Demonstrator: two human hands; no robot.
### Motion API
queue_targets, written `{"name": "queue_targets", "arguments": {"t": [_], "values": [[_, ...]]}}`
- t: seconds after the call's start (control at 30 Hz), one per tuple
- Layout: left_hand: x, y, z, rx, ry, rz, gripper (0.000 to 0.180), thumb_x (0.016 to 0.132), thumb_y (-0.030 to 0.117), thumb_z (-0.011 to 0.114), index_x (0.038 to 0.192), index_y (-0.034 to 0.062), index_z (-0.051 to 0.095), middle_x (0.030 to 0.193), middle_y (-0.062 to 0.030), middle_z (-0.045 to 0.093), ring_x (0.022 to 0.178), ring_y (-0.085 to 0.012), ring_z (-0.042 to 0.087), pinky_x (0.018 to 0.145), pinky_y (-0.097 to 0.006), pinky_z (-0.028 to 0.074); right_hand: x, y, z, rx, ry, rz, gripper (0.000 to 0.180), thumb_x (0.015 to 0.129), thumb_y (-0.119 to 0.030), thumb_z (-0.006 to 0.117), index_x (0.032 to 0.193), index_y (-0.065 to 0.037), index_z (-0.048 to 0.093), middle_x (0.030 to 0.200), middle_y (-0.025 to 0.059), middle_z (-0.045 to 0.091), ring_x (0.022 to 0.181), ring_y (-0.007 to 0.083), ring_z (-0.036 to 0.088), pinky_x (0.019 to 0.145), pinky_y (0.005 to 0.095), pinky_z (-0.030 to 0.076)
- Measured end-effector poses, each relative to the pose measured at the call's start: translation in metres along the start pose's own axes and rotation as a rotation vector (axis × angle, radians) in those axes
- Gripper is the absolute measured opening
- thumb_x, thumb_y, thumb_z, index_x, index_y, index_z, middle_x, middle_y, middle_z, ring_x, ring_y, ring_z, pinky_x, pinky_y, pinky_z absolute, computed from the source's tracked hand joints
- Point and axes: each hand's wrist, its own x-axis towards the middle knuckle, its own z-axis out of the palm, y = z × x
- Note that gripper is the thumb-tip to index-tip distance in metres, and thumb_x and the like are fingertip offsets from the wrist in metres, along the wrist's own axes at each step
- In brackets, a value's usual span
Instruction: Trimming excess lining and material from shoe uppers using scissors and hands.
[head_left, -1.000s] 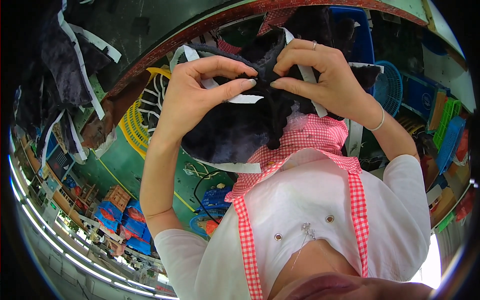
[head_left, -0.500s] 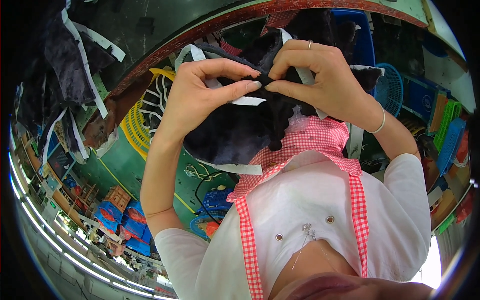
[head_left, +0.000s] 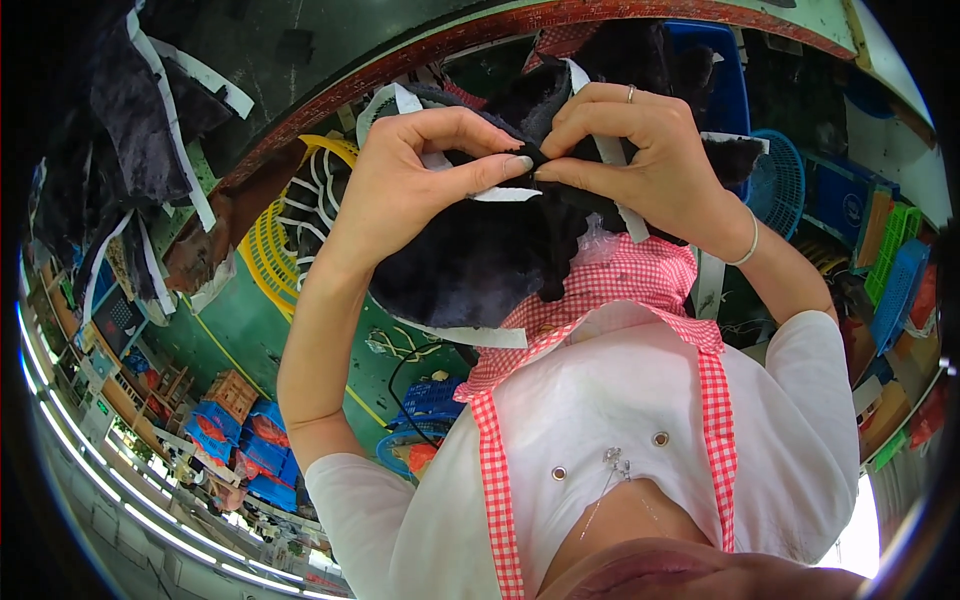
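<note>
A dark, plush fabric piece (head_left: 450,262) with white edge strips hangs over my lap from both hands. My left hand (head_left: 425,175) pinches its dark edge between thumb and forefinger. Close beside it, my right hand (head_left: 635,145) pinches the same edge, so the fingertips of both hands almost meet. One white strip (head_left: 505,195) sticks out under my left thumb, and another white strip (head_left: 612,152) passes beneath my right fingers. Below the fabric shows my red-and-white checked apron (head_left: 630,275). What lies inside the pinched folds is hidden.
A table with a red edge (head_left: 330,92) curves across the top, with more dark plush pieces (head_left: 140,120) hanging at its left. A yellow basket (head_left: 262,250) stands beyond my left forearm. A blue bin (head_left: 725,85) and a round blue basket (head_left: 778,180) stand at the right.
Both hands keep their pinch on the fabric edge and have shifted slightly. The left fingertips have moved a little to the right and up, nearer the right ones.
</note>
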Motion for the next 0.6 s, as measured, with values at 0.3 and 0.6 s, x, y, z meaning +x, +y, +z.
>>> {"name": "queue_targets", "arguments": {"t": [0.3, 0.6], "values": [[0.007, -0.017, 0.009, -0.081, -0.087, 0.054, 0.017, 0.085, 0.014, 0.071, 0.094, -0.0002, 0.069, 0.084, -0.0021, 0.068, 0.080, -0.0072, 0.061, 0.075, -0.023, 0.048, -0.001, -0.004, -0.005, -0.206, -0.100, -0.287, 0.026, 0.063, 0.000, 0.076, 0.087, -0.009, 0.069, 0.086, 0.0045, 0.056, 0.072, 0.0199, 0.060, 0.059, 0.0303, 0.048], [-0.007, 0.003, 0.017, 0.194, 0.121, 0.200, 0.014, 0.083, 0.014, 0.073, 0.089, 0.0018, 0.070, 0.079, -0.0026, 0.068, 0.074, -0.0103, 0.061, 0.068, -0.025, 0.047, -0.023, 0.009, 0.008, -0.189, 0.022, -0.389, 0.025, 0.058, -0.012, 0.079, 0.082, -0.011, 0.073, 0.066, 0.0016, 0.048, 0.062, 0.0204, 0.046, 0.053, 0.0311, 0.039]]}}
